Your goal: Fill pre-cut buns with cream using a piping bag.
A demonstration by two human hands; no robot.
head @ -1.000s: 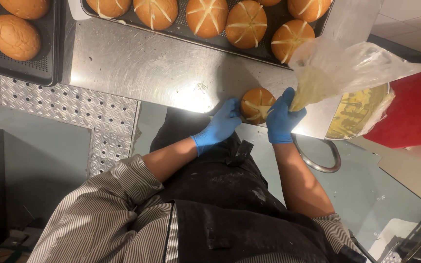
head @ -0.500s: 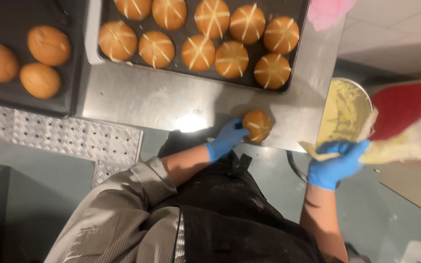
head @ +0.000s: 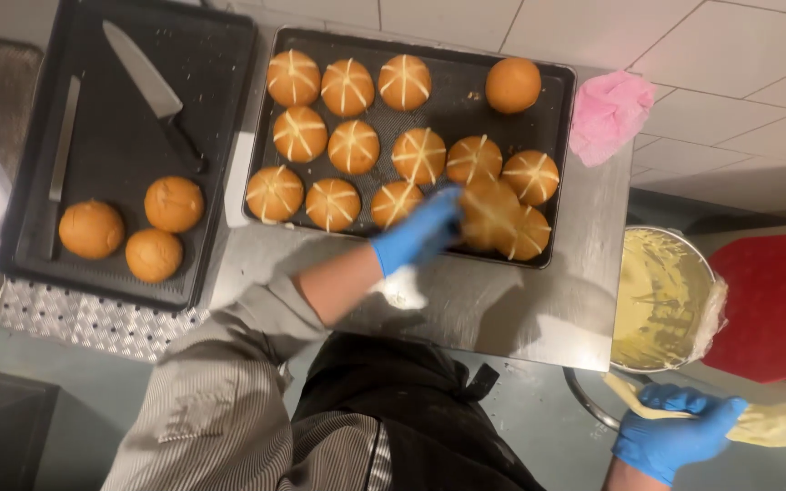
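My left hand, in a blue glove, is shut on a cross-topped bun, blurred by motion, over the front row of a dark baking tray. That tray holds several cross-topped buns and one plain bun at its far right corner. My right hand, also gloved in blue, grips a clear piping bag of pale paste low at the right, below the counter edge.
A second dark tray at the left holds three plain buns, a large knife and a thinner blade. A metal bowl of yellowish paste, a red round lid and a pink cloth lie to the right.
My left hand lifted the bun from the counter's near edge and carried it out to the tray. My right hand drew away to the lower right with the piping bag.
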